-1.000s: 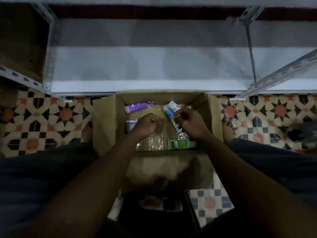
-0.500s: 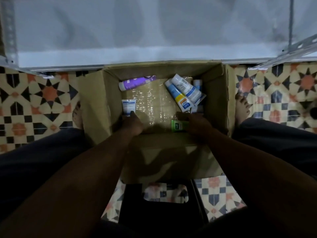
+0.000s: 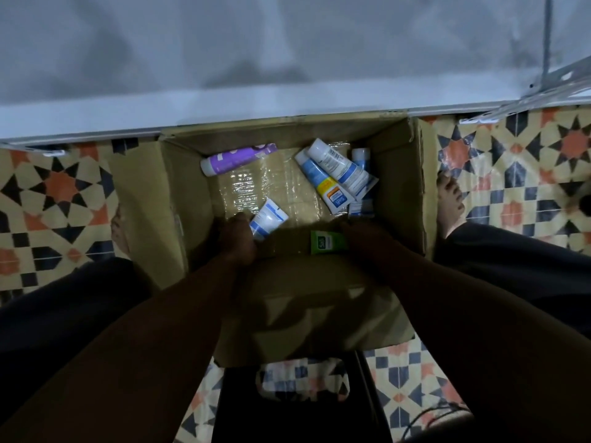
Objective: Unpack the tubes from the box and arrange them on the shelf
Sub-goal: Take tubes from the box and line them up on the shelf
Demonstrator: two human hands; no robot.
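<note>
An open cardboard box [image 3: 399, 174] stands on the patterned tile floor [image 3: 60, 193], and its far side touches the front edge of a white shelf [image 3: 287, 59]. The tubes are all inside the box. A purple tube [image 3: 238, 159] lies near the far wall on the left. Three white and blue tubes [image 3: 339, 169] lie in a small heap at the far right, partly one over another. The left hand [image 3: 238, 241] is inside the box with its fingers closed around the lower end of a small white tube [image 3: 267, 219], which points up and to the right. The right hand [image 3: 364, 238] lies over one end of a green tube [image 3: 327, 242] by the near wall. This hand is in deep shadow, so I cannot tell if it grips the tube or only touches it. A bare foot [image 3: 449, 199] stands just beside the box on the right.
</note>
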